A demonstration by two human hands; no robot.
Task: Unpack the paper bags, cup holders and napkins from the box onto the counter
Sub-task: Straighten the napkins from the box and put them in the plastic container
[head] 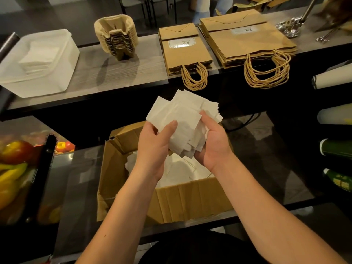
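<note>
A: What's the surface like, and the room?

B: A grey wood-grain table (122, 73) runs across the far side, above a darker, glossy lower shelf (266, 168). The light is dim and warm. Chair legs stand on the floor beyond the table. Blurred peppers (17, 151) lie at the left, and bottles (337, 149) at the right edge.

A: And on the table?

B: From left to right: a white tub (38, 61) with folded napkins inside, a stack of cup holders (116, 37), a small stack of bags (185, 50), then a large stack of bags (245, 39). Both bag stacks lie flat, long axis running away from the person, rope handles hanging over the near edge.

A: Where's the box?

B: The box (190, 202) sits on the lower shelf, flaps open, with more white paper inside.

A: The hands?

B: Both hold a loose bundle of napkins (182, 115) above the box. The left hand (154, 145) pinches it with thumb on top; the right hand (213, 145) cups it from the side, fingers curled round. So each grip is closed on the bundle.

A: How does the bundle sit?

B: It is fanned and untidy, with its corners pointing up and away toward the table.
</note>
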